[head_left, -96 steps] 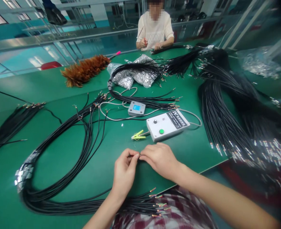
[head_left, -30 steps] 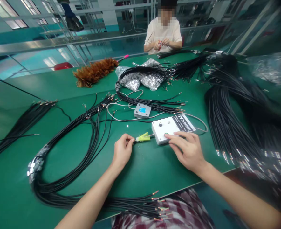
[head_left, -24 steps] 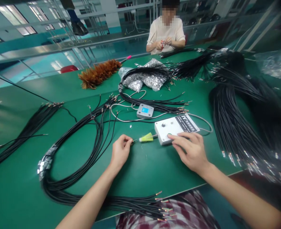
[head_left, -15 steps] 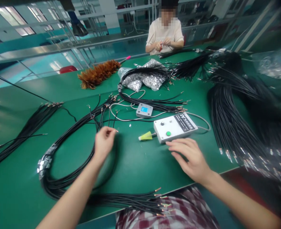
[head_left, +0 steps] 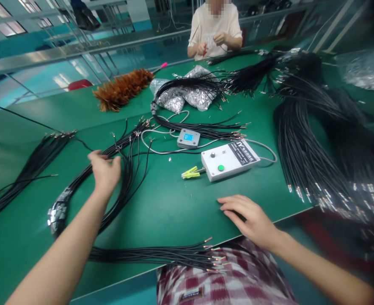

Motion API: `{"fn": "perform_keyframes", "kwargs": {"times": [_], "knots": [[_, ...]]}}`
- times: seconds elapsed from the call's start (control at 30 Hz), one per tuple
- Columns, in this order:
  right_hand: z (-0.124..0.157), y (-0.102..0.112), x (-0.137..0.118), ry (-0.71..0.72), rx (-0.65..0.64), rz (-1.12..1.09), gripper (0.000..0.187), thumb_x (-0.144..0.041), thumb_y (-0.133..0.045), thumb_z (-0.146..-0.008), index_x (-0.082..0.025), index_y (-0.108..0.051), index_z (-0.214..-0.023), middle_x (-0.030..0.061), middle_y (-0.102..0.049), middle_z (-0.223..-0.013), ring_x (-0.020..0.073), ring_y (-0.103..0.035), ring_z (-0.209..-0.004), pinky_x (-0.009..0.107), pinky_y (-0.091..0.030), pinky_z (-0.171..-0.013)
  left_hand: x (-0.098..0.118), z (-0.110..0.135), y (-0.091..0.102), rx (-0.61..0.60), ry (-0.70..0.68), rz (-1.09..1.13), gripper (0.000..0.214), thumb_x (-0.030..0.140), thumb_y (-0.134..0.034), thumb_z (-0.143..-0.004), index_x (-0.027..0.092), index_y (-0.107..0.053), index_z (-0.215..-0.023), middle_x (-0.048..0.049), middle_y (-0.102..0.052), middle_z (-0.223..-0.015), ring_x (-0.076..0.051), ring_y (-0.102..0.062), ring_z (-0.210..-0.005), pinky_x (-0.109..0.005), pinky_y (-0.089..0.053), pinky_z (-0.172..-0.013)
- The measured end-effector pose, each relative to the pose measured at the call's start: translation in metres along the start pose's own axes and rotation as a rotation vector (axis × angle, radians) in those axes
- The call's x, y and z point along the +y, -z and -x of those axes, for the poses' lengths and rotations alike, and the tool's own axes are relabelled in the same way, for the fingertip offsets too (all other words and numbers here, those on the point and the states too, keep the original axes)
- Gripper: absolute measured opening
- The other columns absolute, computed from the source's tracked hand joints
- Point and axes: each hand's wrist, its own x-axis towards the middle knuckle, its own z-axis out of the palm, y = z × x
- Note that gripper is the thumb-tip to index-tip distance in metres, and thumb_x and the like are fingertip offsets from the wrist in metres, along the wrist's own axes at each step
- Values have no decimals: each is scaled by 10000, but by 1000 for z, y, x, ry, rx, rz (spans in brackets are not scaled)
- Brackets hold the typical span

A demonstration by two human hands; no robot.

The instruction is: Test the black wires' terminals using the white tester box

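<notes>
The green table fills the near part of the room, and a red seat is behind its far left edge. Farther away, a long metal bench stretches over a shiny blue floor, which reflects the light. At the far left, bright windows are above a blue band of wall, and a pale pillar stands to their right.

Black Cable Bundle Lies in a U

It opens rightward (silvery pieces cluster at the bend), its lower ends copper-tipped and splayed. Beyond them sits a white JY-labelled wire twister, yellow clip jutting leftward.
</notes>
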Motion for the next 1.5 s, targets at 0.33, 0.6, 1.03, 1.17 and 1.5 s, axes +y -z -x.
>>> {"fn": "perform_keyframes", "kwargs": {"times": [0.33,0.6,1.03,1.17,1.5], "knots": [[-4,0,-1,-7,-35,-26,144,-160,-544,-939,-214,-655,-1012,69,-721,-1111,207,-673,-991,420,-514,-914,47,167,27,-1278,-536,-299,214,36,-448,-809,206,-576,-836,-55,-623,-887,-225,-580,-819,-335,-441,-725],[-18,-1,-8,-90,12,-164,122,-175,-568,-928,-209,-669,-989,62,-724,-1094,197,-664,-1012,389,-510,-924,56,137,20,-1098,-312,-50,102,178,-433,-906,219,-487,-829,9,-571,-800,-150,-529,-708,-250,-409,-652],[-53,-16,-40,-355,175,-465,99,-186,-649,-860,-194,-712,-936,18,-731,-859,136,-663,-737,254,-538,-688,80,142,-26,-749,-196,260,122,268,-588,-858,197,-684,-834,-11,-700,-768,-155,-603,-679,-244,-452,-631],[-51,-20,-44,-149,189,-371,202,-155,-589,-909,-182,-685,-1085,36,-707,-886,139,-654,-787,276,-532,-732,79,147,-26,-737,-80,348,153,296,-595,-846,184,-675,-780,-8,-668,-694,-138,-582,-599,-225,-442,-553],[-36,-33,-48,172,68,237,440,-151,-505,-953,-67,-439,-1380,114,-720,-1061,209,-644,-809,362,-422,-671,73,158,-36,-535,123,535,199,329,-632,-813,181,-552,-705,71,-475,-505,-62,-382,-393,-173,-278,-370]]}}
